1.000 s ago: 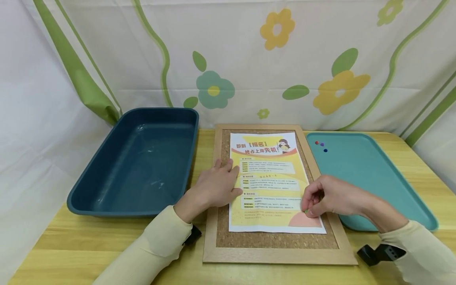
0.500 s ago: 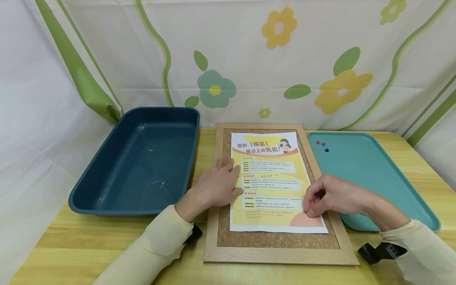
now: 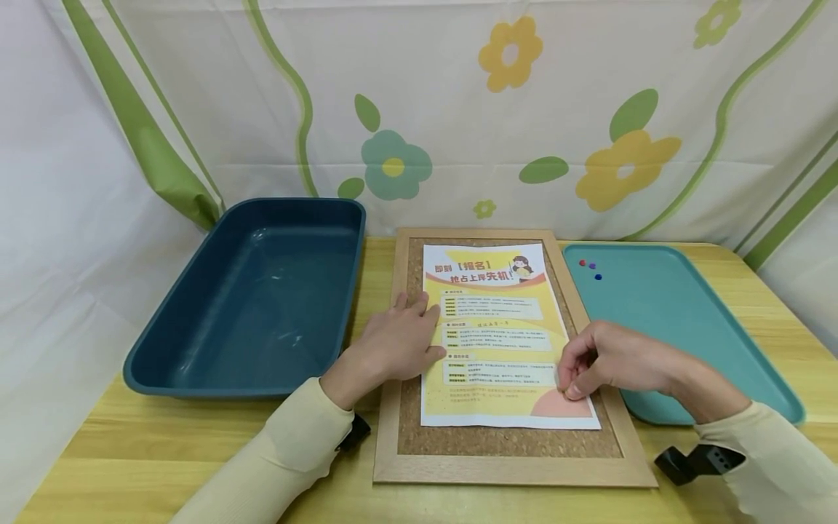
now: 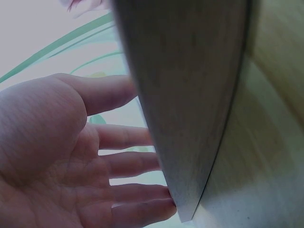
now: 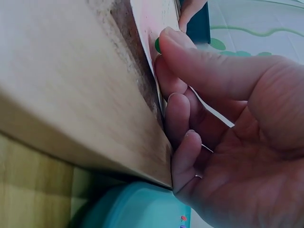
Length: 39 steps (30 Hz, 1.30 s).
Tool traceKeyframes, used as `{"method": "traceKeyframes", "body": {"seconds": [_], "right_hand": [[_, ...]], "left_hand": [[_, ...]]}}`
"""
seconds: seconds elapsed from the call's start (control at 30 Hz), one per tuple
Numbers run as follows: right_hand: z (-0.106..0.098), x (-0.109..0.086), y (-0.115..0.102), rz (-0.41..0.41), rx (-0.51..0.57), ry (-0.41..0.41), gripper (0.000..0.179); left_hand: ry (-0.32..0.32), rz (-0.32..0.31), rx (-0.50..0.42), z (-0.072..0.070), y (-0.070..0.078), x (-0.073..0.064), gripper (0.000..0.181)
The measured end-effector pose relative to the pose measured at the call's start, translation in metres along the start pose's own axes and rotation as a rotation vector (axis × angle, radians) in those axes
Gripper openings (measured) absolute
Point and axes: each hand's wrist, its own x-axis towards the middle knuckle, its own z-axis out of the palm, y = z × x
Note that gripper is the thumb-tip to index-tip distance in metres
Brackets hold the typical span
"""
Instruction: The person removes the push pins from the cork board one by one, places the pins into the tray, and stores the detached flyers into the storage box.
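Observation:
A printed yellow and white paper sheet (image 3: 497,407) lies on a wood-framed cork board (image 3: 452,442). My left hand (image 3: 399,342) rests with spread fingers over the board's left frame and the sheet's left edge. At the sheet's lower right corner, my right hand (image 3: 609,360) pinches a small green push pin (image 5: 157,45) between thumb and index finger, against the paper. Only the pin's green head shows in the right wrist view; its point is hidden. The other right fingers are curled beside the board's edge. In the left wrist view the left fingertips disappear behind the frame (image 4: 185,104).
A deep dark blue basin (image 3: 242,313) stands left of the board. On the right, a shallow teal tray (image 3: 681,327) holds a red pin (image 3: 582,263), a purple pin (image 3: 592,266) and a blue pin (image 3: 599,276). A flowered curtain (image 3: 458,131) hangs behind the table.
Both hands stay nearly where they were. The green of the push pin, visible at the right fingertips one second ago in the head view, is now covered by the thumb and finger.

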Motion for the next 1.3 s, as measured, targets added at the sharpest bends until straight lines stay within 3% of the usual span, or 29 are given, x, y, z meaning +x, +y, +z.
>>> {"method": "traceKeyframes", "body": {"seconds": [0.7, 1.3], "right_hand": [[-0.003, 0.000, 0.004, -0.048, 0.032, -0.009, 0.007], [0.001, 0.001, -0.007, 0.030, -0.022, 0.145, 0.014]], "left_hand": [[0.009, 0.005, 0.004, 0.000, 0.000, 0.000, 0.071], [0.007, 0.003, -0.006, 0.000, 0.000, 0.000, 0.071]]}}
